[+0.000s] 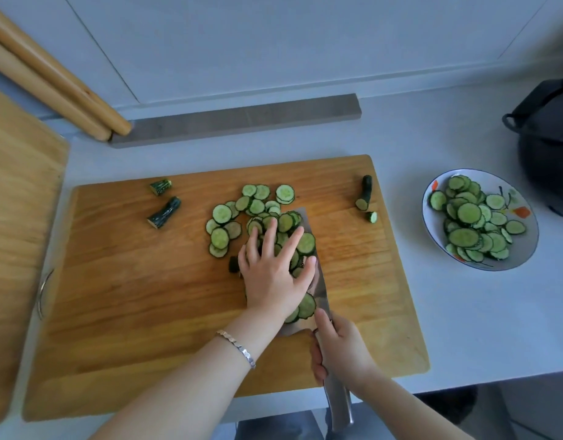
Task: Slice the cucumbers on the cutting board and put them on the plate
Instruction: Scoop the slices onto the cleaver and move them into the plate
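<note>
1. Slices [283,230] are heaped mid cutting board [115,296], partly on knife [318,281] blade.
2. Left hand [270,274] is spread flat, pressing slices onto blade.
3. Right hand [340,350] is wrapped round knife handle.
4. Slices judged light, wet, slippery; to be carried level to plate [527,255].

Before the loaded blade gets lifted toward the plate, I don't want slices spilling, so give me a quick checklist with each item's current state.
1. Cleaver blade flat under the slices: ok.
2. Left hand pressing the cucumber slices onto the blade: ok.
3. Right hand wrapped around the cleaver handle: ok.
4. Counter path to the plate: ok, nothing in between.
5. Room on the plate: cannot tell, already heaped.
6. All slices gathered: not ok, loose slices remain on the cutting board.
</note>
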Tool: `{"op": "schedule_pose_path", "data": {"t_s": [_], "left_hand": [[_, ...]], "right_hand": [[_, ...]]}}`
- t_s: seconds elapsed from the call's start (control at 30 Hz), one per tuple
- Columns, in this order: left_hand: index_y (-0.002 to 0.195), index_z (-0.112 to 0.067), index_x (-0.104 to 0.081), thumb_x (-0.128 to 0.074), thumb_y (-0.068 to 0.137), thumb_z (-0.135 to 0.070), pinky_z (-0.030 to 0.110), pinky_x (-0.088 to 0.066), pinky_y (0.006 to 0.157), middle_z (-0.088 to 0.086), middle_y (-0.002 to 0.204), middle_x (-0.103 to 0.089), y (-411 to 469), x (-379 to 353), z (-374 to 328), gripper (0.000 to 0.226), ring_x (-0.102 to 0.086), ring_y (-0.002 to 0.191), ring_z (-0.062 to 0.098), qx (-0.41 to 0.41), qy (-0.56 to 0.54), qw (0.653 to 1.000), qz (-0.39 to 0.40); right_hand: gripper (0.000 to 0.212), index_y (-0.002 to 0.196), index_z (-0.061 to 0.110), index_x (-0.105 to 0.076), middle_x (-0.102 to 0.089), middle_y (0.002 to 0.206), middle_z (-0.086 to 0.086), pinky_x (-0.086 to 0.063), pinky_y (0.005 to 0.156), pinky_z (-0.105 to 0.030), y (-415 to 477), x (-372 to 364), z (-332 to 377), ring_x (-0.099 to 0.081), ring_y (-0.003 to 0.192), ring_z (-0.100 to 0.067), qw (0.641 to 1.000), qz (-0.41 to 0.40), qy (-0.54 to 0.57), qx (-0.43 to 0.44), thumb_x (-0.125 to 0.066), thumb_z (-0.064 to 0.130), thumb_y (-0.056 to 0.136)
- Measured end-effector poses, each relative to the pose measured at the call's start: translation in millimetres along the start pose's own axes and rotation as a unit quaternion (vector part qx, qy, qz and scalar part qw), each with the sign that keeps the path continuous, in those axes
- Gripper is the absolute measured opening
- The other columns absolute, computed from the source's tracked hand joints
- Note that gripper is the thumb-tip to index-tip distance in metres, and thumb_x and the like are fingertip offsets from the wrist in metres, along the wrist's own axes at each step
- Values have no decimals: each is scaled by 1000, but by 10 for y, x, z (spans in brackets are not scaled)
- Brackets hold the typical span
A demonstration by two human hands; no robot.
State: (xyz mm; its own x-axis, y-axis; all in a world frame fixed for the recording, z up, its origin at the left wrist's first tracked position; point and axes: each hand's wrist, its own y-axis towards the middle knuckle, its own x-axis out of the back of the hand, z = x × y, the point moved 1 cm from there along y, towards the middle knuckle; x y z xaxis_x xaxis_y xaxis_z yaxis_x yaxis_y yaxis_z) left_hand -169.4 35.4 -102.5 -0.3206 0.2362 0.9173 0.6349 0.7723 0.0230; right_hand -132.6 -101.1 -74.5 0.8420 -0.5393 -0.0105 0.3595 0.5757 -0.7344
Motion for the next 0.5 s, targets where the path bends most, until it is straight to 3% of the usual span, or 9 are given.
{"op": "schedule_pose_path", "data": {"t_s": [0.33,0.5], "left_hand": [[125,-38,-53,-40,80,-54,52,-22,103,4,145,-38,290,-31,-1305,49,-28,133,36,-72,-59,994,-57],[127,-40,-50,-37,81,-57,54,-23,105,4,145,-37,425,-394,-2200,51,-26,133,36,-108,-87,990,-36]], "right_hand": [[33,76,2,-43,-38,40,-8,-35,37,-25,-288,1101,293,-34,28,-19,996,-75,26,34,-34,22,102],[33,77,1,-45,-39,43,-10,-35,38,-27,-419,1941,328,-34,30,-21,988,-144,32,39,-35,21,101]]}}
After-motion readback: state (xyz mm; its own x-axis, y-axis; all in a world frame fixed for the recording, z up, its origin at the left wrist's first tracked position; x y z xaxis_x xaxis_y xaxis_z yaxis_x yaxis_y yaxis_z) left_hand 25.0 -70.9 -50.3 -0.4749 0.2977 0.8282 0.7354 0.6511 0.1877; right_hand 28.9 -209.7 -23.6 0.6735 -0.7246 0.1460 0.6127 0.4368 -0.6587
